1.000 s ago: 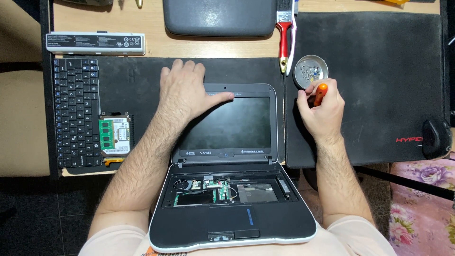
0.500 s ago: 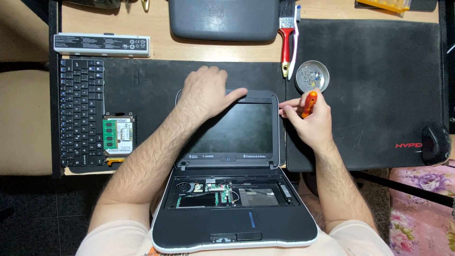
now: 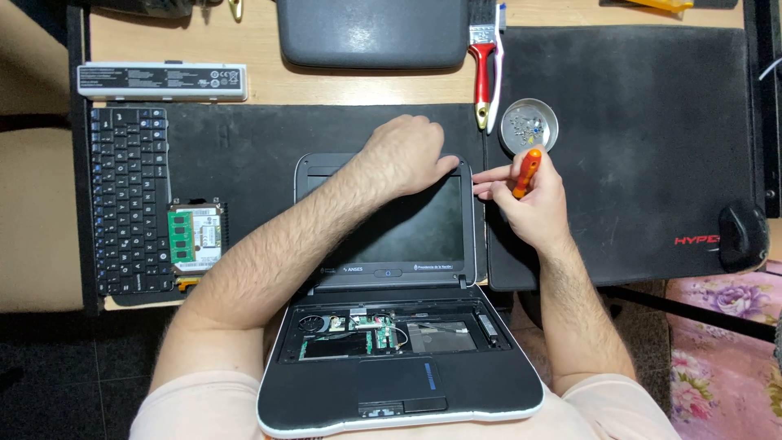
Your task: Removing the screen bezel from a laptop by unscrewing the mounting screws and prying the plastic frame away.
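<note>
A: Hands first, from the head camera. We see the left hand [image 3: 405,155] lying palm-down on the top bezel of the small laptop [image 3: 399,326], fingers spread and curled over the lid's upper edge, not closed around anything.

B: And the right hand [image 3: 529,200] is wrapped around an orange-handled screwdriver [image 3: 525,171], just beside the lid's upper right corner. We cannot see the tip, since the fingers hide it.

A: The laptop rests against our lap and the desk edge, screen folded back flat onto the black mat [image 3: 244,155]. Its keyboard [image 3: 129,204] is out and lies well to the left, with a green memory board [image 3: 195,236] beside it on a drive.

B: So the base is open and the boards are bare. We judge that pressing down on the lid could strain the hinges or the display cable.

A: A slip of the screwdriver could also scratch the screen [image 3: 407,220], since the hand works right at its edge.

B: The round dish of screws [image 3: 529,125] sits just above the right hand; a knock of the wrist could spill it. The red-handled brush [image 3: 485,73] and the grey battery pack [image 3: 163,81] lie apart, out of the way.
</note>
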